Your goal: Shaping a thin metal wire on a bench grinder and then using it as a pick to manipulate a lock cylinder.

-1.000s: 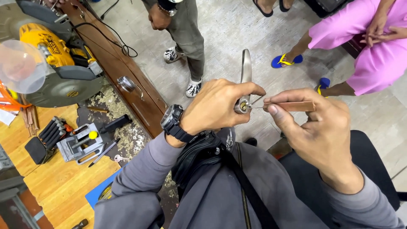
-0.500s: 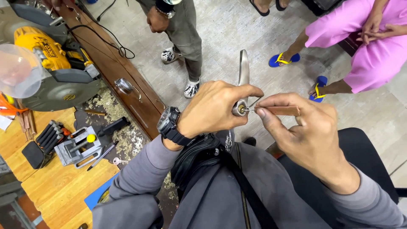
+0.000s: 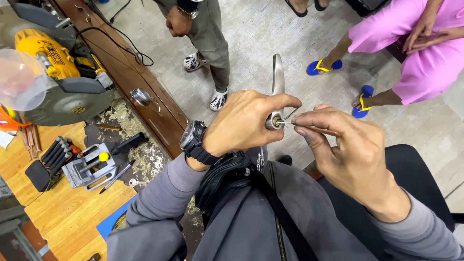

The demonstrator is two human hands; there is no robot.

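Near the frame's centre, a silver door handle (image 3: 277,82) is gripped by the left hand (image 3: 244,123) while a thin pick (image 3: 309,126) is pinched by the right hand (image 3: 350,150).

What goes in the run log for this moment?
left hand: grips lever door handle | right hand: thin pick in keyhole
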